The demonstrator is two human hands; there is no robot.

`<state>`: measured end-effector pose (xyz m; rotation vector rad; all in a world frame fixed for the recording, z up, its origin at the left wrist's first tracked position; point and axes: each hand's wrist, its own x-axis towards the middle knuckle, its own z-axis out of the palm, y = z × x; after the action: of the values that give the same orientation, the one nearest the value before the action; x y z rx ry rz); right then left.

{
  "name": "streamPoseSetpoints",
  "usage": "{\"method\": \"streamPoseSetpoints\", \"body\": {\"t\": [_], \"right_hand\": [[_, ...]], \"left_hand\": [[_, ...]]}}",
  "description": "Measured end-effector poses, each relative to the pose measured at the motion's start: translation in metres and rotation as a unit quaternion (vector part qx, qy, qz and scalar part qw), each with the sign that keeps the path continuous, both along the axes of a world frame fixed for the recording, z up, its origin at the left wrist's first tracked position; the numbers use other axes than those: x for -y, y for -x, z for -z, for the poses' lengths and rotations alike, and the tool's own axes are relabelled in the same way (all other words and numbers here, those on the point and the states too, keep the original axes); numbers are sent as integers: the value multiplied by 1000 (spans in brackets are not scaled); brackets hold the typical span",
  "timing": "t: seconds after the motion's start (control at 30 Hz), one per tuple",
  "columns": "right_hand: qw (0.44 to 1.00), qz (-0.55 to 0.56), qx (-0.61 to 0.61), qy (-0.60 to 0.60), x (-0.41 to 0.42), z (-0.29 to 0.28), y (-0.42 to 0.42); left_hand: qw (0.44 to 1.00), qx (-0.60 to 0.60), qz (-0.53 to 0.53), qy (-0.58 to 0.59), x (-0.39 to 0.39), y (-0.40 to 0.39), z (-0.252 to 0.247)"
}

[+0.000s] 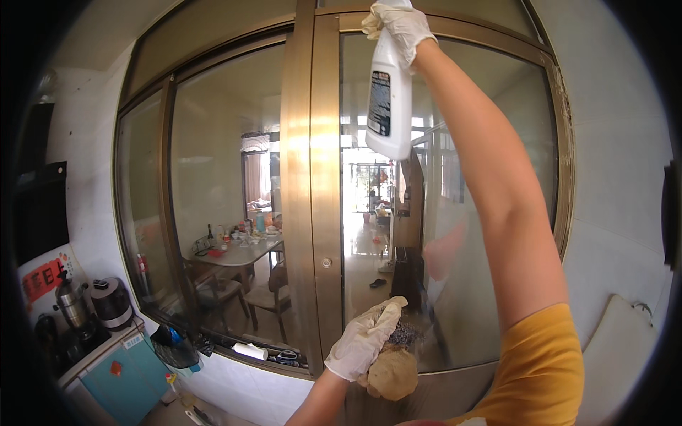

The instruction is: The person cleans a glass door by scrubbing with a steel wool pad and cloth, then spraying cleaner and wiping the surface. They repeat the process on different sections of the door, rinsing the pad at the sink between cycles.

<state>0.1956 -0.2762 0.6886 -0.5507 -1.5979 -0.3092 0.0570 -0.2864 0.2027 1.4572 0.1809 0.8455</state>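
Observation:
My right hand [402, 26], in a whitish disposable glove, is raised at the top and grips the neck of a white plastic spray bottle [391, 106]. The bottle hangs upright before the glass pane [479, 255] of a bronze-coloured metal door and bears a dark label. Low in the middle, my left hand [365, 338], gloved alike, holds a tan cloth or sponge [393, 373] together with a dark metallic mesh scourer [406, 334]. These are near the lower part of the glass; whether they touch it, I cannot tell.
A sliding window [229, 160] adjoins the door frame [326, 213] at left. On its sill lie a white roll [250, 351] and scissors [287, 355]. A black plastic bag [173, 346] hangs beside a blue cabinet [125, 378]; a rice cooker [112, 304] stands above. A cutting board [620, 362] hangs at right.

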Motion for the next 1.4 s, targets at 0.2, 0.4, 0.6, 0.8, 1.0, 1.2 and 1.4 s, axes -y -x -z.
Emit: {"method": "streamPoseSetpoints", "body": {"t": [0.2,0.4,0.6,0.8,1.0,1.2,1.4], "right_hand": [[984,2,-91,-151,-24,-40,-10],[967,-3,-186,-176,36,-39,-61],[961,51,-184,-202,131,-27,-129],[932,209,-189,-227,234,-14,-228],[911,299,-174,-227,308,6,-279],[885,384,-116,-237,323,9,-286],[988,142,-10,-57,290,-2,-251]], "left_hand": [[1000,1,-30,-3,-8,7,3],[1000,-17,6,-8,-13,4,8],[998,-44,34,-29,9,-29,12],[995,-39,70,-60,64,-94,15],[992,-15,105,-67,120,-158,15],[991,-55,125,-10,147,-179,14],[993,-20,117,2,148,-168,18]]}}
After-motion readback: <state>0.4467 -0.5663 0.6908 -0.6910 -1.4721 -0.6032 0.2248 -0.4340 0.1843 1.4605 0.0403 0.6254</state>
